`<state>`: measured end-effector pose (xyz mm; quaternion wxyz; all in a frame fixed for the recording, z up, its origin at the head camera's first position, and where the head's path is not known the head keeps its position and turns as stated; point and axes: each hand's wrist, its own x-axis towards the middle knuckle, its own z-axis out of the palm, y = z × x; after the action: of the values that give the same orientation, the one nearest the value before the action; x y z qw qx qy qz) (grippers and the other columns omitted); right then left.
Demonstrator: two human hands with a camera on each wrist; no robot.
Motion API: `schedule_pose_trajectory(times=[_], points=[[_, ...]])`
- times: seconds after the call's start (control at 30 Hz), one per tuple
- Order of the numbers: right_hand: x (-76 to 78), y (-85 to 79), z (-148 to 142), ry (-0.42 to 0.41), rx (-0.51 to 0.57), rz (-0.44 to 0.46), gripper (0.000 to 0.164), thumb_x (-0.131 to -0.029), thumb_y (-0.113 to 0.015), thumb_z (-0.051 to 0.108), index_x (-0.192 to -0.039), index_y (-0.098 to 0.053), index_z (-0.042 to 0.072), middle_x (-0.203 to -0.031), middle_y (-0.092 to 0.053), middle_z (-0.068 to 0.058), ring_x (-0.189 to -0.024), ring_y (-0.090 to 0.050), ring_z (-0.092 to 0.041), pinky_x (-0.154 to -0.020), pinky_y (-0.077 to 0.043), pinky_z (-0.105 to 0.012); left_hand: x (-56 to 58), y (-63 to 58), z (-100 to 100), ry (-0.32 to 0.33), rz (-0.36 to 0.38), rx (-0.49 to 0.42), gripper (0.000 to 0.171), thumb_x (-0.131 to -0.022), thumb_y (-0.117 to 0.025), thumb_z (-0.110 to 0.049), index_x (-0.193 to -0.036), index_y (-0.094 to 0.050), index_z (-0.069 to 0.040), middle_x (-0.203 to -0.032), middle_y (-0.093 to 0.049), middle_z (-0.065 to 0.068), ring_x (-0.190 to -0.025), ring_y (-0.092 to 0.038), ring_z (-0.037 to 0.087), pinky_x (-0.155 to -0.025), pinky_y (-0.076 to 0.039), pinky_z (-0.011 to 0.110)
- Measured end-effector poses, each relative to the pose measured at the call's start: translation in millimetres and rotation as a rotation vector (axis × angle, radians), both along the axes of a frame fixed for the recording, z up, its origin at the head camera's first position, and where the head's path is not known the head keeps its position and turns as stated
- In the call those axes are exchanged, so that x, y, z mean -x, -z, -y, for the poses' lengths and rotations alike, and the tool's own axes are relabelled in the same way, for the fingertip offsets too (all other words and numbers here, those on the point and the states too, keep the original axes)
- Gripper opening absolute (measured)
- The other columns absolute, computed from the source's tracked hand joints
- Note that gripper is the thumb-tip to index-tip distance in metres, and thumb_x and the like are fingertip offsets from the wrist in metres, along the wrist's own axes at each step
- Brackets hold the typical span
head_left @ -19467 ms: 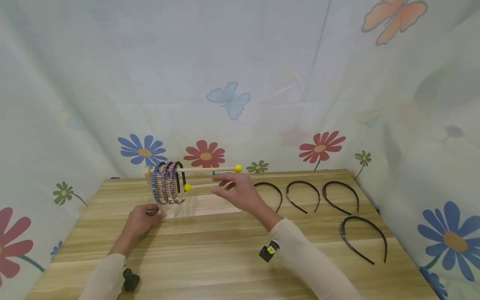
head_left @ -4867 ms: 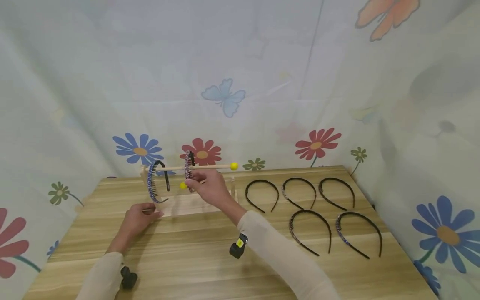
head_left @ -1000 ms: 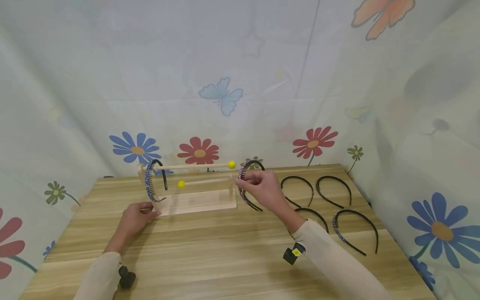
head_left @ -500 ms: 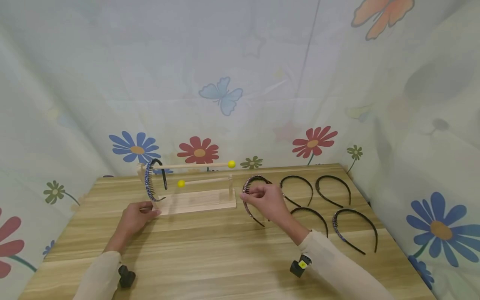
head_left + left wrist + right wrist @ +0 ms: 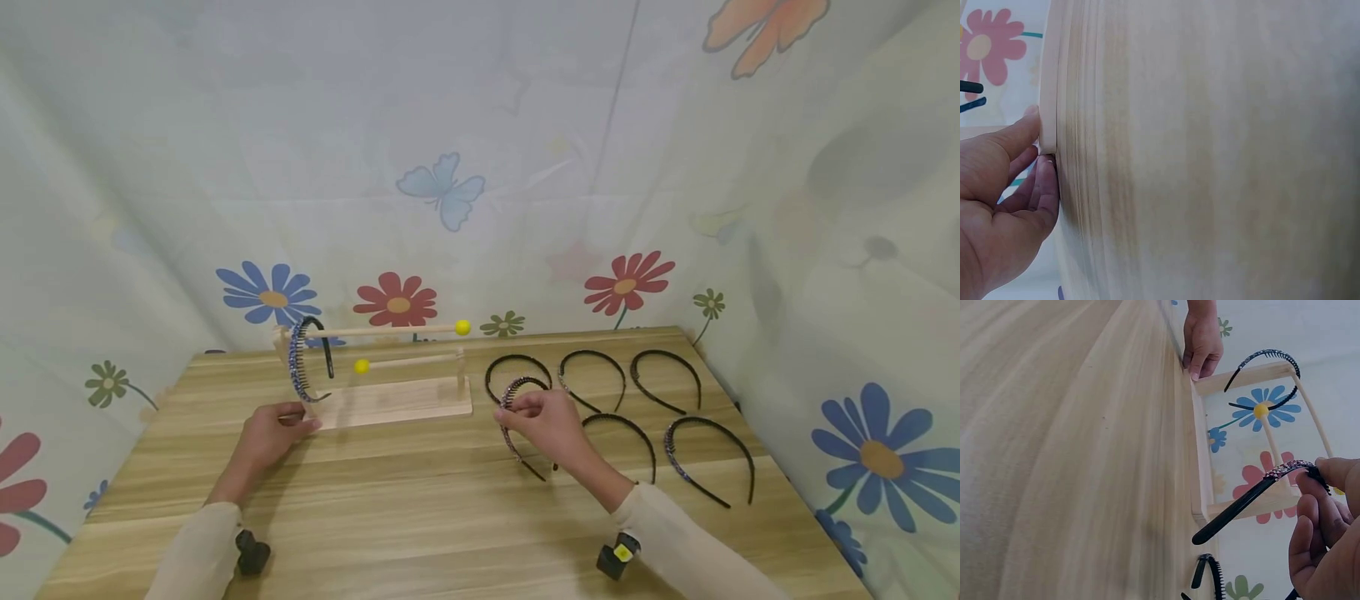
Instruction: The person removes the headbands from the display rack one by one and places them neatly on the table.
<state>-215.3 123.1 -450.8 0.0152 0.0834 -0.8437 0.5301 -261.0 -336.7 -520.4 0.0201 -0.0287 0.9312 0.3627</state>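
My right hand [image 5: 551, 427] pinches a black toothed headband with pink gems [image 5: 1285, 469] between thumb and fingers. It is held near the front of the back row of headbands, its ends pointing down toward the person. My left hand [image 5: 272, 437] grips the near left corner of the base of a wooden rack [image 5: 405, 402], thumb on one face and fingertips at the end in the left wrist view. One headband with blue gems [image 5: 297, 367] hangs at the left of the rack's upper rod. The lower rod carries no headband.
Three headbands stand in a back row on the table, among them a plain-looking one [image 5: 517, 358]. Two more form a front row, one with blue gems [image 5: 671, 450] at the right. Yellow balls [image 5: 462, 327] cap the rods. A patterned curtain [image 5: 480, 250] borders the wooden table [image 5: 420, 517].
Several headbands have left the rack and lie on the table at right. The pink-gemmed one came off the upper rod and moved right, then down toward the person. The left hand stays put.
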Motion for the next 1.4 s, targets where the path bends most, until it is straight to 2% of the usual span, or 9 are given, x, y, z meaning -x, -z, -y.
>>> schedule_pose_trajectory(times=[0.2, 0.37, 0.57, 0.8, 0.97, 1.17, 1.4], points=[[-5.1, 9.5, -4.0, 0.012, -0.034, 0.031, 0.024, -0.086, -0.084, 0.037, -0.087, -0.079, 0.013, -0.077, -0.075, 0.004, -0.076, -0.071, -0.02, -0.063, -0.055, -0.031, 0.3, -0.3, 0.3, 0.004, -0.009, -0.004, 0.058, -0.096, -0.073, -0.033, -0.133, -0.061, 0.01, -0.128, -0.066, 0.029, -0.113, -0.067, 0.043, -0.09, -0.058, 0.05], [-7.5, 18.3, -4.8, 0.025, -0.05, 0.057, 0.026, -0.086, -0.084, 0.038, -0.086, -0.08, 0.013, -0.078, -0.076, 0.004, -0.074, -0.069, -0.012, -0.064, -0.055, -0.03, -0.5, -0.6, -1.4, 0.002, -0.005, 0.0, 0.056, -0.097, -0.072, -0.031, -0.133, -0.06, 0.01, -0.128, -0.065, 0.029, -0.114, -0.067, 0.042, -0.092, -0.057, 0.051], [-8.3, 23.0, -2.7, 0.031, -0.07, 0.082, 0.026, -0.086, -0.083, 0.039, -0.085, -0.079, 0.013, -0.077, -0.075, 0.004, -0.071, -0.068, -0.013, -0.061, -0.054, -0.031, -1.2, -2.5, -1.6, -0.003, -0.009, -0.004, 0.055, -0.097, -0.072, -0.029, -0.133, -0.06, 0.01, -0.128, -0.066, 0.029, -0.114, -0.067, 0.042, -0.091, -0.058, 0.05], [-10.1, 30.4, 0.4, 0.014, -0.082, 0.076, 0.025, -0.086, -0.083, 0.038, -0.083, -0.079, 0.013, -0.075, -0.074, 0.004, -0.068, -0.067, -0.013, -0.056, -0.05, -0.027, -0.2, 1.5, -0.5, 0.002, -0.02, -0.003, 0.055, -0.097, -0.073, -0.031, -0.132, -0.061, 0.01, -0.126, -0.067, 0.028, -0.112, -0.068, 0.041, -0.09, -0.058, 0.05], [-11.1, 34.1, 4.4, 0.003, -0.101, 0.076, 0.021, -0.087, -0.083, 0.033, -0.085, -0.08, 0.012, -0.075, -0.074, 0.004, -0.068, -0.065, -0.01, -0.057, -0.051, -0.027, 0.7, 2.5, 0.4, 0.005, -0.022, -0.004, 0.056, -0.096, -0.073, -0.032, -0.132, -0.062, 0.009, -0.127, -0.067, 0.028, -0.112, -0.068, 0.041, -0.09, -0.058, 0.05], [-11.0, 38.4, 7.5, -0.014, -0.123, 0.105, 0.025, -0.089, -0.081, 0.036, -0.091, -0.08, 0.011, -0.083, -0.077, 0.002, -0.075, -0.069, -0.01, -0.064, -0.056, -0.028, 1.1, 2.5, -0.1, -0.002, -0.013, 0.001, 0.057, -0.096, -0.074, -0.032, -0.133, -0.061, 0.009, -0.128, -0.066, 0.029, -0.112, -0.068, 0.041, -0.091, -0.057, 0.051], [-10.5, 42.6, 10.6, -0.034, -0.093, 0.134, 0.028, -0.09, -0.08, 0.033, -0.099, -0.08, 0.006, -0.088, -0.078, -0.002, -0.08, -0.073, -0.013, -0.068, -0.06, -0.03, 0.4, 1.8, -1.3, -0.009, -0.008, -0.008, 0.058, -0.096, -0.074, -0.033, -0.134, -0.06, 0.009, -0.129, -0.065, 0.029, -0.113, -0.067, 0.041, -0.092, -0.057, 0.051]])
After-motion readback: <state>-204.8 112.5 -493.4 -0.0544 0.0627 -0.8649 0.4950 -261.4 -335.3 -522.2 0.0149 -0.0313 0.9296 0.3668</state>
